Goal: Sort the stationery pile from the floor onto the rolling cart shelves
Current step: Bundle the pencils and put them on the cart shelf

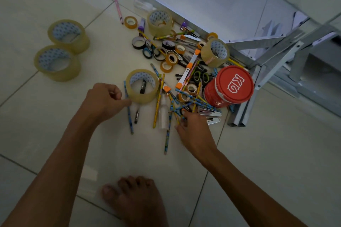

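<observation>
The pile of stationery (177,72) lies on the tiled floor (46,116) in the centre of the frame, just above both hands, and the metal cart (267,49) stands at the upper right, touching the edge of the pile. The right hand (191,127) is at the lower edge of the pile, and its fingers pinch the ends of some patterned pencils (177,114) whose long axes run mostly from the lower part of the frame upward. This hand is nearer to the cart. The left hand (105,99) is at the left of the pile, its fingers curled, one finger touching the nearest tape roll (142,86); I cannot tell if it holds something. A thin blue pencil (128,110) lies just under it, almost vertical in the frame.

The pile looks mixed: big clear tape rolls, small amber and black rolls, scissors, cutters with orange parts, staplers and a red tin (230,86) (its lid carries white letters). Two more big rolls (62,49) lie well apart at the upper left.
</observation>
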